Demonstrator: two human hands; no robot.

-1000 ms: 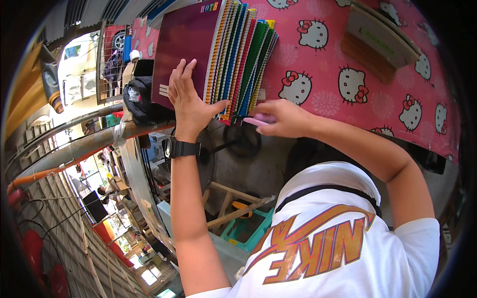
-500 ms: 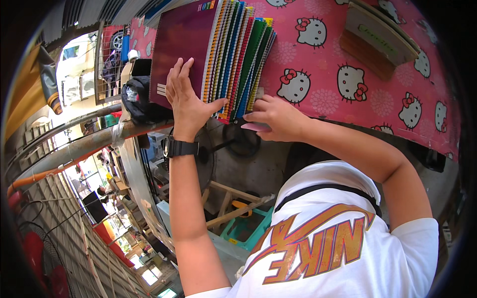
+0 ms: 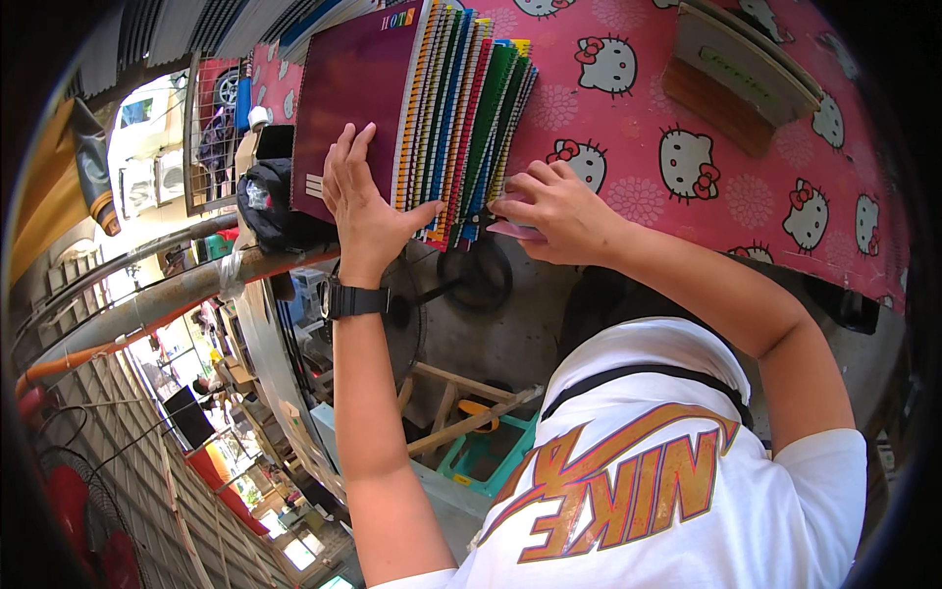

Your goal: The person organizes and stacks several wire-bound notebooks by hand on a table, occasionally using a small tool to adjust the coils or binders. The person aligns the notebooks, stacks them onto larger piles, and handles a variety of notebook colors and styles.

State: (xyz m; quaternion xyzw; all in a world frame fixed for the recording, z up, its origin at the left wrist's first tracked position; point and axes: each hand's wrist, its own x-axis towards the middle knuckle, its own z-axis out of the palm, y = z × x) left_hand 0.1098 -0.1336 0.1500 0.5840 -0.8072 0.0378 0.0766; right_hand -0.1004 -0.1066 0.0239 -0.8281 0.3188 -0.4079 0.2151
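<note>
A stack of spiral-bound notebooks with a maroon top cover sits at the table's near edge, its white, yellow, blue, red and green bindings fanned toward the right. My left hand rests on the maroon cover with fingers stretched out, its thumb lying across the bindings. Beside the stack's lower right corner is my right hand, fingers bent and pinching a thin pinkish slip. Its fingertips are close to the bindings; whether they touch is hard to tell.
A pink cat-print cloth covers the table. A wooden block with a light panel stands at the far right. More bound books line the far left, near a black bag. A teal crate and a fan are below.
My right hand has risen slightly and shifted right with the slip. The stack and my left hand appear marginally further left; the left hand keeps its pose.
</note>
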